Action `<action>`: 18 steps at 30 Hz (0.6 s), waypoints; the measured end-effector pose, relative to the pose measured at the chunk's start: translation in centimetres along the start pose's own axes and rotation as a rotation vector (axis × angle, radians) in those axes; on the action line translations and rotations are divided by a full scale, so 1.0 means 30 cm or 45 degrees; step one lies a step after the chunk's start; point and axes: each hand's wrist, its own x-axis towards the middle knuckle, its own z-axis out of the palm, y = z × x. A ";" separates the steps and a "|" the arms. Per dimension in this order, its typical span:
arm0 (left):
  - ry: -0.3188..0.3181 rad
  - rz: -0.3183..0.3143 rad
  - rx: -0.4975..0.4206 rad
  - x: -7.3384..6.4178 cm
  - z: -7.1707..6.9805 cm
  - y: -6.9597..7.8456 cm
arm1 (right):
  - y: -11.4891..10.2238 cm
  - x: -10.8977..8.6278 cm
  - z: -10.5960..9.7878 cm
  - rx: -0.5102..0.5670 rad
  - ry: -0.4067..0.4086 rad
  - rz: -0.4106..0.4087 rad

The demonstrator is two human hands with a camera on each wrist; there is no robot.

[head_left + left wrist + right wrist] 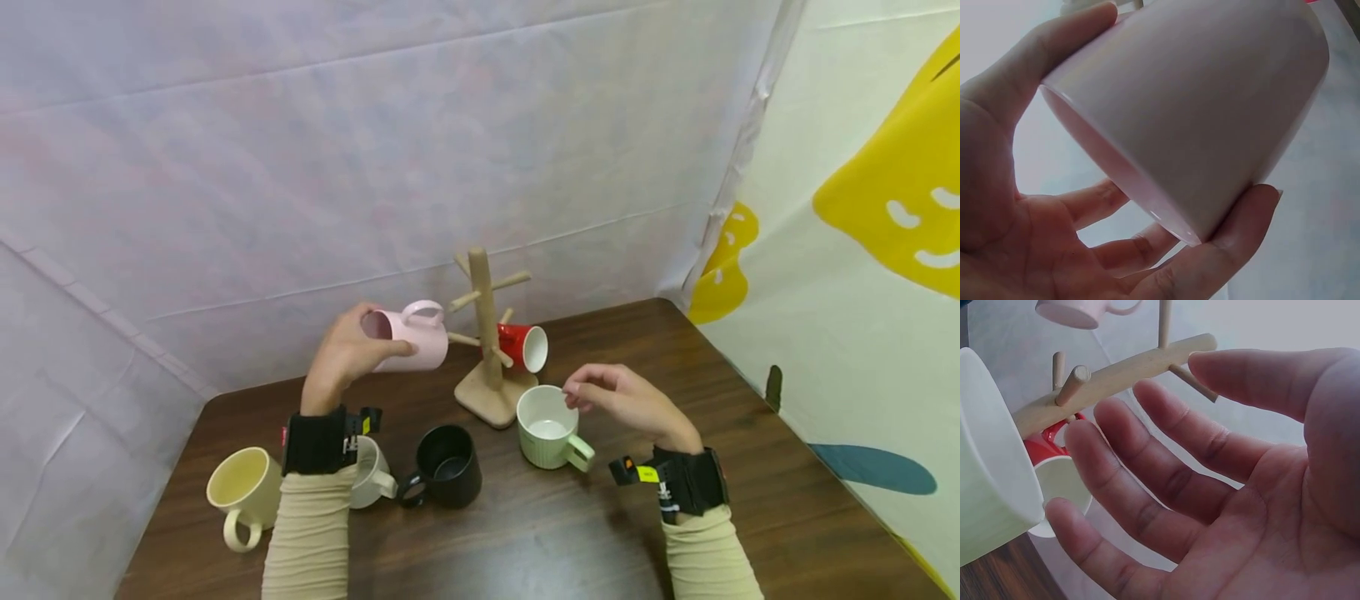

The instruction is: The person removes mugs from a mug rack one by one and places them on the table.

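Observation:
My left hand point(347, 354) grips a pink mug point(423, 346) near its rim, thumb on one side and fingers on the other. The mug is tipped on its side in the air, handle up, mouth toward my palm, its base close to the pegs of a wooden mug tree point(486, 333). A red mug point(513, 343) hangs on a low peg at the tree's right. Beside the light green mug point(542, 446), my right hand point(622, 402) hovers with loosely bent fingers and holds nothing; its fingertips point(1066, 519) are right at that mug's rim.
A black mug point(459, 479) stands on the dark wooden table point(555, 533) in front of the tree. To its left are a white mug point(369, 479), partly behind my left wrist, and a yellow mug point(251, 483). A pale cloth wall point(375, 167) rises behind the table.

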 end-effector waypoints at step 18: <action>-0.087 0.082 0.069 -0.059 -0.006 0.034 | -0.019 0.004 0.015 -0.049 0.044 -0.031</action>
